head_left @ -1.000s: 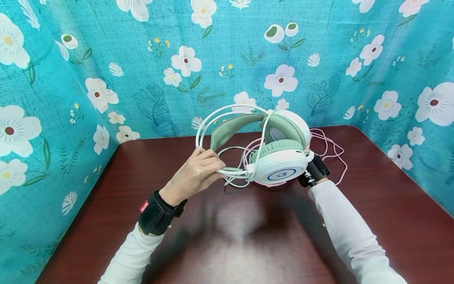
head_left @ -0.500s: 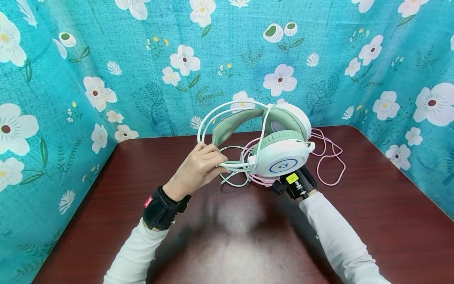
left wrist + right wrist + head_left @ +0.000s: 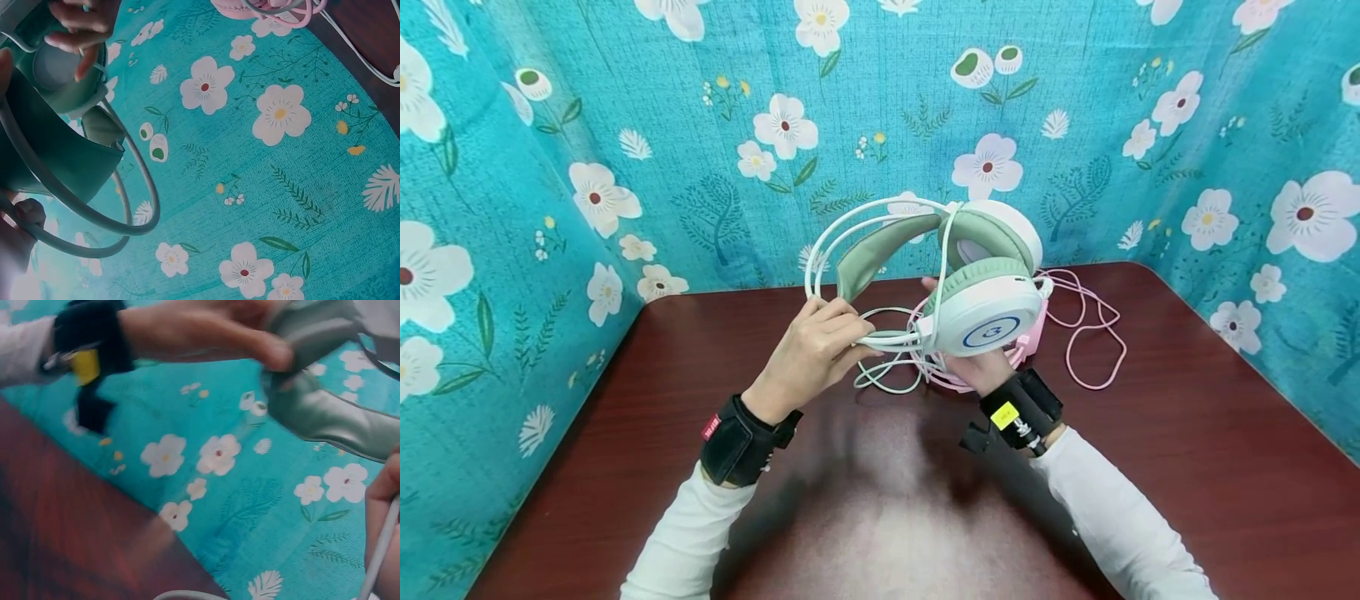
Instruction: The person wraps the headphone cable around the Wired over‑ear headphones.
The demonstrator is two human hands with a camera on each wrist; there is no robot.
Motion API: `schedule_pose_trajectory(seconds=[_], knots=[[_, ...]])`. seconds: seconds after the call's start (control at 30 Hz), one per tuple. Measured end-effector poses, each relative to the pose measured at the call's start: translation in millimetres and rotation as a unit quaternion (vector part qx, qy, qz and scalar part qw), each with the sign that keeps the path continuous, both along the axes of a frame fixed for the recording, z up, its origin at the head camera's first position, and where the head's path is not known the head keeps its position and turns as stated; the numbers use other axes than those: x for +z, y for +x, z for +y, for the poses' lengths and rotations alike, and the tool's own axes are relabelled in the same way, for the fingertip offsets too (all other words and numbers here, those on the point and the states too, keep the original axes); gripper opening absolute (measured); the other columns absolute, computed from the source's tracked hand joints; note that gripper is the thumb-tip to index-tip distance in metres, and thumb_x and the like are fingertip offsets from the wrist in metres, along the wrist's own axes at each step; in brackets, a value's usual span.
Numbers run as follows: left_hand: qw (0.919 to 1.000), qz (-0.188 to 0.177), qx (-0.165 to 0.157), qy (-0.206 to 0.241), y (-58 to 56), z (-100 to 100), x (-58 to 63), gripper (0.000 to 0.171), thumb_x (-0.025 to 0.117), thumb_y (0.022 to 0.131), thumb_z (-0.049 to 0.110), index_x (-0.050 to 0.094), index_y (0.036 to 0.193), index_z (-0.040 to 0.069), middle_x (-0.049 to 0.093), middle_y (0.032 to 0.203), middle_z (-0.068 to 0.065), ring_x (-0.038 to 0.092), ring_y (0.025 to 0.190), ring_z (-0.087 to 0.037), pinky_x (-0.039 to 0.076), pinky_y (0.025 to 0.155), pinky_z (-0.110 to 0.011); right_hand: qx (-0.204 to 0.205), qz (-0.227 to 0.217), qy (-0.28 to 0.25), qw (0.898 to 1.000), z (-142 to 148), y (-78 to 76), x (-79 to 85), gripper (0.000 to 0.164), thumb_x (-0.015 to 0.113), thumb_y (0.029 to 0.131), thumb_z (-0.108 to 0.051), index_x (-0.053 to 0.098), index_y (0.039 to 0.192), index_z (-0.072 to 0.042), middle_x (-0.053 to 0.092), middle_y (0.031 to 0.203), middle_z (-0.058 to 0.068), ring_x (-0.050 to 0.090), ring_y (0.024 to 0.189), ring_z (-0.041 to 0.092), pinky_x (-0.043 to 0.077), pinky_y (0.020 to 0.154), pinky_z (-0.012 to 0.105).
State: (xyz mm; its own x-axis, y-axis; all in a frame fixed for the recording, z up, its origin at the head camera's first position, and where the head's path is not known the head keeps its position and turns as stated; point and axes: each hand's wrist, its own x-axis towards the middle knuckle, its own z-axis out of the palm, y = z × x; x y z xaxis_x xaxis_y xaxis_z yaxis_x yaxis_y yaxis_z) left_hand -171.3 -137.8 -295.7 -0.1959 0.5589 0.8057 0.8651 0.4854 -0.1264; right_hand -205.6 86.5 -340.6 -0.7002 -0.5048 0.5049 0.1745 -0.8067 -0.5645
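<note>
The place is booth-like: flowered turquoise cloth (image 3: 662,75) (on three sides) screens a dark reddish-brown table (image 3: 647,417).

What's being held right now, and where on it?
The headset, by its headband hoops, in the left hand; the right hand is at the ear cups, its grip unclear.

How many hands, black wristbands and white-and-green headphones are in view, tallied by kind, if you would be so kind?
Hands: 2, the left hand and right hand
Black wristbands: 2, the left wristband and right wristband
White-and-green headphones: 1
Total: 5
</note>
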Motion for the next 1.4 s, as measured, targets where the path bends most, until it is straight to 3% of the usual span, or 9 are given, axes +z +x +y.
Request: schedule_pose_trajectory(seconds=[0.23, 0.4, 0.57, 0.7, 0.8, 0.97, 1.13, 1.23, 1.4], knots=[[0.9995, -0.018, 0.016, 0.019, -3.2, -1.6, 0.3, 0.027, 0.087, 0.07, 0.008, 0.067, 0.088, 0.004, 0.067, 0.077, -0.005, 0.057, 0.079, -0.022, 0.036, 0.071, -0.038, -0.025, 0.05, 0.091, 0.994, 1.1, 3.8, -5.4, 0.029, 0.059, 0.099, -0.034, 0.067, 0.124, -0.022, 0.059, 0.082, -0.008, 0.039, 0.058, 0.007, 0.018, 0.061, 0.025], [0.9993, -0.025, 0.022, 0.017, -4.4, -1.3, -0.4, 0.026, 0.086, 0.072, 0.007, 0.067, 0.088, 0.004, 0.066, 0.077, -0.005, 0.056, 0.078, -0.022, 0.035, 0.071, -0.038, -0.036, 0.066, 0.113, 0.991, 3.0, 7.0, -8.2, 0.033, 0.059, 0.1, -0.034, 0.065, 0.13, -0.025, 0.054, 0.081, -0.009, 0.04, 0.058, 0.005, 0.017, 0.062, 0.027], [0.9992, -0.019, 0.033, 0.009, -5.0, -0.4, -2.7, 0.026, 0.086, 0.071, 0.008, 0.065, 0.087, 0.005, 0.067, 0.077, -0.005, 0.057, 0.079, -0.023, 0.036, 0.071, -0.037, 0.011, 0.028, 0.085, 0.996, 0.8, 17.2, -11.7, 0.031, 0.052, 0.105, -0.018, 0.06, 0.135, -0.017, 0.052, 0.083, -0.004, 0.031, 0.06, 0.01, 0.017, 0.063, 0.025], [0.9988, -0.024, 0.043, 0.007, -5.5, -0.5, -3.7, 0.023, 0.085, 0.074, 0.009, 0.066, 0.087, 0.005, 0.066, 0.077, -0.005, 0.056, 0.078, -0.023, 0.035, 0.071, -0.037, 0.015, 0.014, 0.083, 0.996, -2.9, 27.7, -9.3, 0.022, 0.042, 0.109, -0.013, 0.06, 0.121, -0.013, 0.051, 0.084, -0.003, 0.027, 0.059, 0.011, 0.018, 0.064, 0.024], [0.998, -0.028, 0.057, 0.006, -5.4, -2.2, -2.7, 0.023, 0.084, 0.075, 0.01, 0.066, 0.088, 0.005, 0.065, 0.078, -0.006, 0.056, 0.079, -0.024, 0.036, 0.071, -0.037, -0.021, 0.033, 0.138, 0.99, -4.5, 34.5, -3.1, 0.019, 0.038, 0.11, -0.013, 0.056, 0.105, -0.013, 0.05, 0.08, -0.006, 0.027, 0.055, 0.01, 0.019, 0.063, 0.026], [0.9971, -0.024, 0.072, 0.0, -4.7, -3.8, 0.1, 0.024, 0.084, 0.076, 0.011, 0.065, 0.089, 0.005, 0.066, 0.078, -0.006, 0.057, 0.08, -0.025, 0.037, 0.072, -0.038, -0.116, 0.079, 0.295, 0.945, -3.7, 43.9, 13.6, 0.023, 0.032, 0.108, -0.009, 0.05, 0.095, -0.004, 0.045, 0.069, -0.008, 0.032, 0.052, 0.007, 0.025, 0.059, 0.026], [0.9973, -0.025, 0.068, 0.007, -5.1, -3.4, 1.1, 0.024, 0.084, 0.076, 0.011, 0.064, 0.089, 0.005, 0.066, 0.078, -0.007, 0.056, 0.079, -0.024, 0.036, 0.071, -0.038, -0.191, 0.113, 0.426, 0.877, -2.3, 53.8, 31.5, 0.03, 0.033, 0.106, -0.006, 0.05, 0.12, 0.015, 0.051, 0.072, -0.003, 0.041, 0.052, 0.004, 0.034, 0.056, 0.02], [0.9972, -0.026, 0.07, 0.005, -5.2, -3.7, 1.5, 0.024, 0.084, 0.076, 0.011, 0.064, 0.088, 0.005, 0.066, 0.077, -0.007, 0.056, 0.079, -0.024, 0.036, 0.071, -0.039, -0.21, 0.149, 0.482, 0.837, -1.8, 58.7, 39.3, 0.035, 0.035, 0.107, -0.005, 0.053, 0.126, 0.017, 0.053, 0.069, 0.0, 0.044, 0.052, 0.004, 0.038, 0.055, 0.021], [0.9959, -0.026, 0.086, -0.01, -5.9, -6.2, -1.1, 0.025, 0.084, 0.076, 0.012, 0.063, 0.087, 0.005, 0.065, 0.076, -0.007, 0.056, 0.078, -0.024, 0.036, 0.072, -0.039, -0.229, 0.221, 0.526, 0.789, -0.7, 63.6, 47.3, 0.028, 0.039, 0.107, -0.003, 0.062, 0.113, 0.012, 0.048, 0.063, -0.001, 0.04, 0.049, 0.003, 0.036, 0.053, 0.022]])
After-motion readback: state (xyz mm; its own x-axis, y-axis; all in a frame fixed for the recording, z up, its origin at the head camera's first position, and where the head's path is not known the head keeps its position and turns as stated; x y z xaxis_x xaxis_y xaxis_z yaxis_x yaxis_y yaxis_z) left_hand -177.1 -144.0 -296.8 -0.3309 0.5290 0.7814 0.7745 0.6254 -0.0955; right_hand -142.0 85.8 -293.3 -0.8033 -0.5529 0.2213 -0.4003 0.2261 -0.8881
